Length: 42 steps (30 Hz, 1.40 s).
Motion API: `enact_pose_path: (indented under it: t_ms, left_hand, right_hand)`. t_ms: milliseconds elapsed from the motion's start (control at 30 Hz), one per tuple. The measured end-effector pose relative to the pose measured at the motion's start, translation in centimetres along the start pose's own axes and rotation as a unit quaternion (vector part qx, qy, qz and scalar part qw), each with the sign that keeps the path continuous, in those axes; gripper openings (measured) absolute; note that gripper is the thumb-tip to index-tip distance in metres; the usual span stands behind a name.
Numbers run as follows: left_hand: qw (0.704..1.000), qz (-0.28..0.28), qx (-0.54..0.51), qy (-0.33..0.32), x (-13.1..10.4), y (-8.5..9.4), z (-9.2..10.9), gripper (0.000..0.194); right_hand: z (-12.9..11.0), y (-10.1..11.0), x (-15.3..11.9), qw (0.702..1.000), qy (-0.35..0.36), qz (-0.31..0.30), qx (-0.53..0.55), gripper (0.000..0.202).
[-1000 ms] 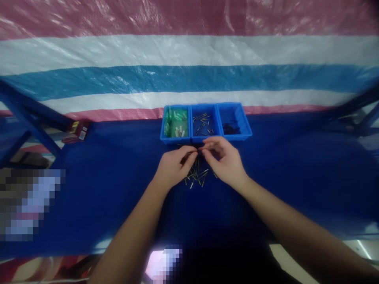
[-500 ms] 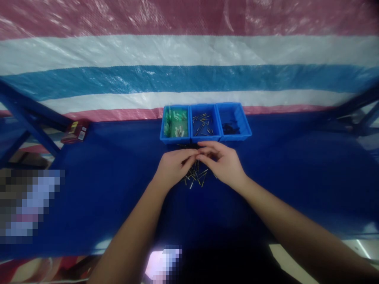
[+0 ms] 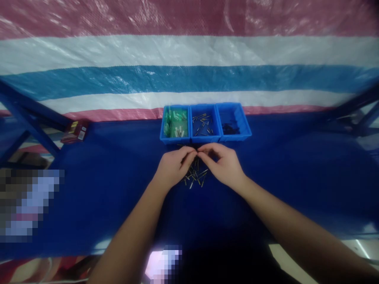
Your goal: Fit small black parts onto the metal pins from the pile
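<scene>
My left hand (image 3: 174, 163) and my right hand (image 3: 220, 161) meet at the fingertips, both closed in a pinch. Whatever lies between their fingers is too small and hidden to make out. Below and partly behind the hands, a pile of thin metal pieces (image 3: 194, 177), dark and brass-coloured, lies on the blue table. Just beyond stand three joined blue bins. In the left bin (image 3: 174, 141) are small white pieces in green plastic bags; the middle bin (image 3: 206, 139) contains thin metal pieces like those in the pile. Small black parts lie in the right bin (image 3: 237, 137).
The blue tabletop (image 3: 103, 189) spreads out on both sides of my arms. A dark red box (image 3: 74, 131) sits at its back left corner, near a blue metal frame (image 3: 32, 122). Behind the table hangs a striped plastic sheet (image 3: 189, 51).
My right hand's fingers have drawn together into a tighter pinch against the left fingertips. Both hands stay over the pile, and the bins have not moved.
</scene>
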<state>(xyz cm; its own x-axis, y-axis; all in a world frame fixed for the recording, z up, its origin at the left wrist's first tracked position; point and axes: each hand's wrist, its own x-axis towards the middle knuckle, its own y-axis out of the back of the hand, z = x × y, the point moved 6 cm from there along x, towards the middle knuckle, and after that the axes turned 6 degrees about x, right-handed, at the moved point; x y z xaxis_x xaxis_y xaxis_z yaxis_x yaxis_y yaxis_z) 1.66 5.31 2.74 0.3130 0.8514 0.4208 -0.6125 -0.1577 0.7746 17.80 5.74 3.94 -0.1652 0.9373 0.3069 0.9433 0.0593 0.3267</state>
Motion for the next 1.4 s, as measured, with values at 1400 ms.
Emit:
enact_pose_path:
  t_ms: [1400]
  left_hand:
    - [0.999,0.016,-0.043,0.016,-0.19,-0.02,-0.04,0.016]
  right_hand:
    - [-0.11,-0.09,-0.02,1.000,-0.008,-0.004,-0.003,0.009]
